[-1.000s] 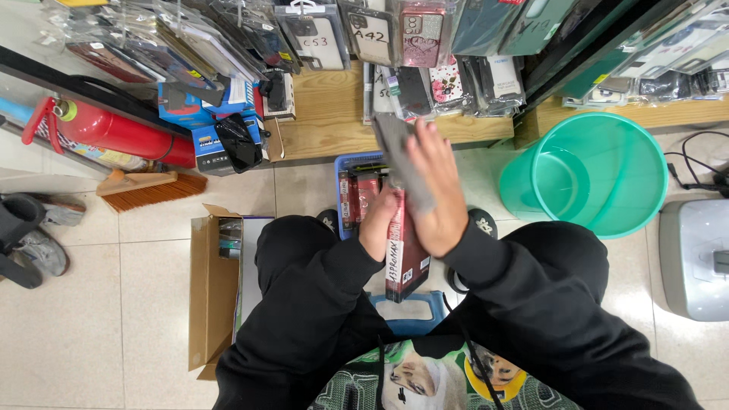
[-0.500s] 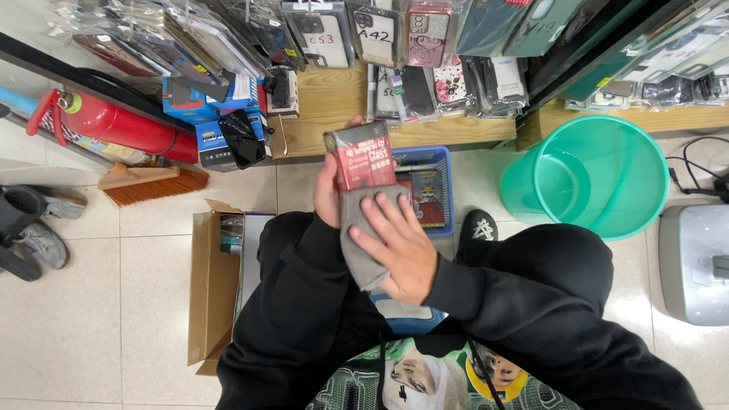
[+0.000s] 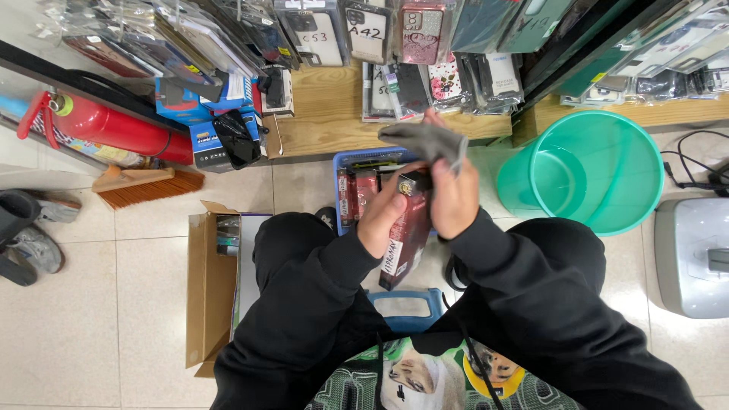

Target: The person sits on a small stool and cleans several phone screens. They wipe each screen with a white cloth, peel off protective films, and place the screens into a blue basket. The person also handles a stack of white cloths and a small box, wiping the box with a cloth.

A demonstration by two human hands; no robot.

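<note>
Left hand point(image 3: 387, 216) of ours is wrapped around a flat dark red and black retail package point(image 3: 406, 239), fingers closed on its upper end so that it hangs tilted between our knees. Our right hand point(image 3: 454, 199) grips a crumpled grey cloth point(image 3: 425, 140) and presses against the top of that same package, the cloth bunched above the fingers.

Just behind both hands a blue plastic crate point(image 3: 349, 163) stands on the pale tiled floor point(image 3: 91, 319), with more red packages standing upright inside it. A teal plastic bucket point(image 3: 600, 171) sits on the floor to the right of the crate, close to our right knee. An open brown cardboard box point(image 3: 209, 288) lies by our left leg. Further left, near the wall edge of the floor, we see a red fire extinguisher point(image 3: 114, 129) lying down and a wooden brush with orange bristles point(image 3: 148, 186) beside it.
</note>
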